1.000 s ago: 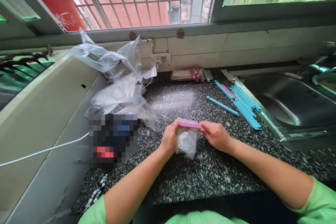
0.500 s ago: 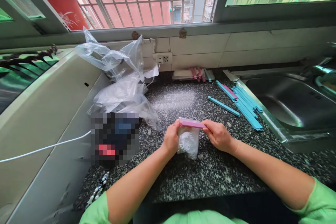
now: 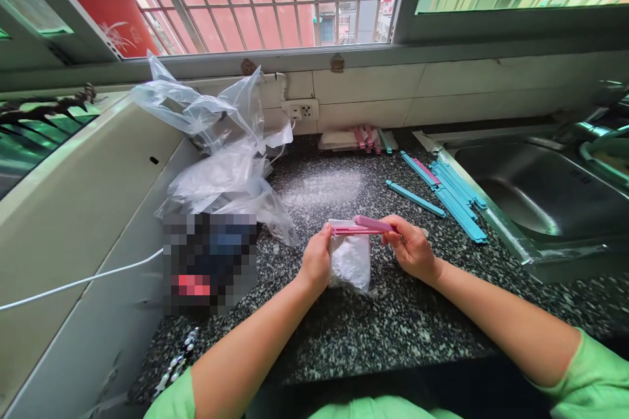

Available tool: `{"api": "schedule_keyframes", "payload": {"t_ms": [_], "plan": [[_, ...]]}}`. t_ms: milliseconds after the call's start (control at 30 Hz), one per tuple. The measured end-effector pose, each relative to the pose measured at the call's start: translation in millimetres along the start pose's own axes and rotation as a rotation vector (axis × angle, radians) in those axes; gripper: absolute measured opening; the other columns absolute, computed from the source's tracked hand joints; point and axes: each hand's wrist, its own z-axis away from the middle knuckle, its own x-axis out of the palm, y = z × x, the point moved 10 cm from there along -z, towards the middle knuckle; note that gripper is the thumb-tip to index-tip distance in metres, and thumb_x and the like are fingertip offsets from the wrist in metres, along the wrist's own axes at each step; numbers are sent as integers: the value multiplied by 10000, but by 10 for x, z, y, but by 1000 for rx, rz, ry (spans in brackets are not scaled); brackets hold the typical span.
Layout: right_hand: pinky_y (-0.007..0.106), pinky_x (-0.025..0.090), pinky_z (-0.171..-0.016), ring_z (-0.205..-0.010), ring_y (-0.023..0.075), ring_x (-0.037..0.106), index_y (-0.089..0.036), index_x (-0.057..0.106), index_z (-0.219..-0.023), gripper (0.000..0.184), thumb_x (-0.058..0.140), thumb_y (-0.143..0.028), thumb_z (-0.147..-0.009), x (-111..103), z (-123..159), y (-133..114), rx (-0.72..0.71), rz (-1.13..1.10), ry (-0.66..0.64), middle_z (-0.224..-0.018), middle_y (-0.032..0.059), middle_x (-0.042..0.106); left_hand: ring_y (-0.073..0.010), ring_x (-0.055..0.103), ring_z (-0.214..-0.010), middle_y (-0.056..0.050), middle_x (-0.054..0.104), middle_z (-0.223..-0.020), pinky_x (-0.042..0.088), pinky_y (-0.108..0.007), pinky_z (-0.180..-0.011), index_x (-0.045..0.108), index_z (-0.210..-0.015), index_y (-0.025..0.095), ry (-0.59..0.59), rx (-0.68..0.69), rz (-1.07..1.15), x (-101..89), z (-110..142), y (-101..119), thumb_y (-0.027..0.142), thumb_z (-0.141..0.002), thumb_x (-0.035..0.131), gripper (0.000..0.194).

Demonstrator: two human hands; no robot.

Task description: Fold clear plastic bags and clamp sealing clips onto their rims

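A pink bag clip (image 3: 361, 231) lies across the top of a small clear plastic bag (image 3: 350, 263) with white contents. Its two bars stand slightly apart, the upper one angled away from the lower at the left end. My left hand (image 3: 317, 254) is closed on the clip's left end and the bag's top corner. My right hand (image 3: 411, 247) pinches the clip's right end, where the bars come together. The bag hangs just over the dark speckled countertop (image 3: 393, 321); whether it touches is unclear.
Blue clips (image 3: 459, 206) and a pink one lie by the sink (image 3: 521, 190). Clipped bags (image 3: 339, 139) rest along the wall. White powder (image 3: 324, 186) dusts the counter. Crumpled clear bags (image 3: 216, 177) and a blurred-out dark object (image 3: 209, 262) sit at left, beside a bead string (image 3: 179, 357).
The pink clip was closed flat across the bag and now its bars have parted, the upper one swung up at the right hand. The view has shifted slightly.
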Motion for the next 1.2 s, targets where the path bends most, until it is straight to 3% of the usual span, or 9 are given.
{"api": "schedule_keyframes", "payload": {"t_ms": [300,500,700,867,1200], "plan": [[313,508,-652,-663,157,614,-200,575,-973,187,454,-294,-867,-141,40,131,89,-24,100,-864,72,648,-138,541,-550,-15,627,-589,401,-252,-591,652,-717,103,-27,-28,120,17,-23,28,443,-646,644,347],[287,529,-570,-609,135,607,-190,594,-964,206,545,-328,-819,-113,54,256,306,-378,138,-842,62,641,-134,543,-551,-14,636,-609,409,-253,-594,657,-725,101,5,-4,116,-22,-34,70,433,-641,655,342],[242,511,-536,-586,109,601,-194,600,-952,201,586,-316,-792,-4,58,352,433,-630,107,-691,3,635,-153,581,-626,-17,643,-624,431,-261,-668,655,-729,101,23,7,105,-43,-45,100,418,-658,647,326],[253,499,-499,-579,114,600,-199,619,-955,239,617,-326,-753,106,128,497,560,-790,112,-680,-2,637,-137,583,-607,5,633,-605,436,-247,-660,639,-715,114,60,12,129,-81,-55,112,385,-683,640,273],[243,463,-492,-583,109,566,-188,591,-901,257,648,-344,-705,177,152,557,639,-799,65,-687,-5,590,-120,556,-533,9,619,-586,430,-237,-583,632,-712,108,68,15,125,-90,-60,115,398,-685,649,291]]}}
